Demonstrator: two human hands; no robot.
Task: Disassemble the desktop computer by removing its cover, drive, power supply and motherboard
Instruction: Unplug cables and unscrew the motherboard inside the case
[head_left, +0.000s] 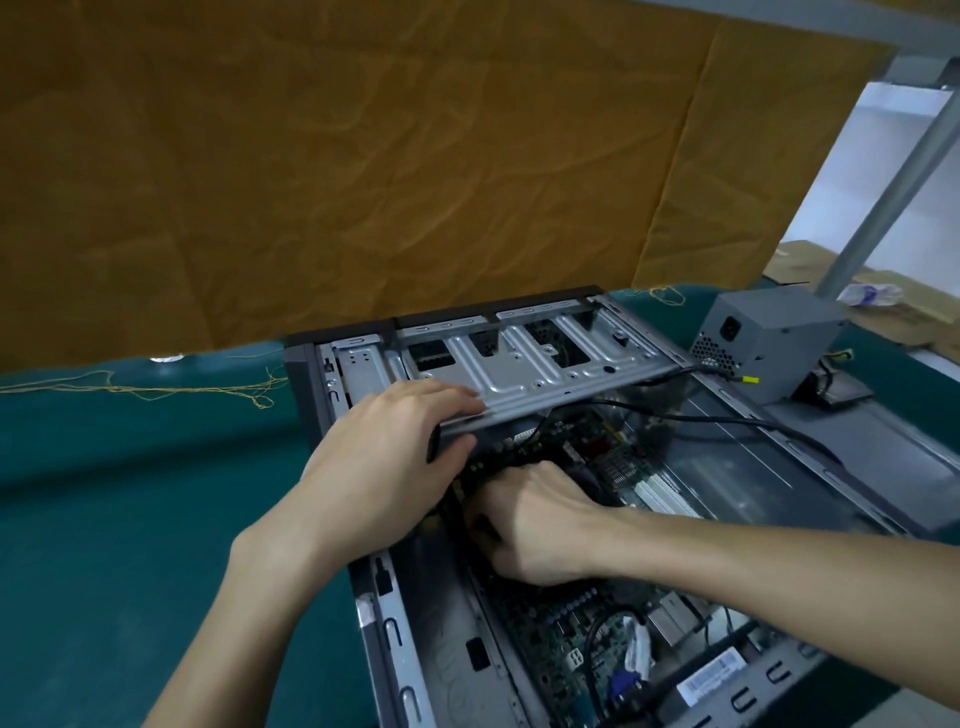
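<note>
— What's the biggest thing in front of you?

— A brown cloth (363, 156) hanging at the back, and under it a table (104, 493) covered in dark green. On the table lies the computer case (415, 649), cover off, open side up.

— And inside it?

— The green circuit board (566, 623) lies flat on the bottom. Over the far end sits a grey metal drive cage (524, 364), tilted up toward me.

— Is the power supply still in there?

— No, the grey power supply (769, 332) stands on the table to the right of the case, well outside it. A black cable (727, 421) runs from that side into the case.

— Your hands?

— The left hand (384, 457) grips the near edge of the drive cage, fingers on top and thumb beneath. The right hand (535, 519) reaches in under the cage, fingers curled down among dark wires; what it grasps I cannot tell.

— Anything small?

— Loose yellow threads (156, 389) lie on the green cover to the left.
</note>
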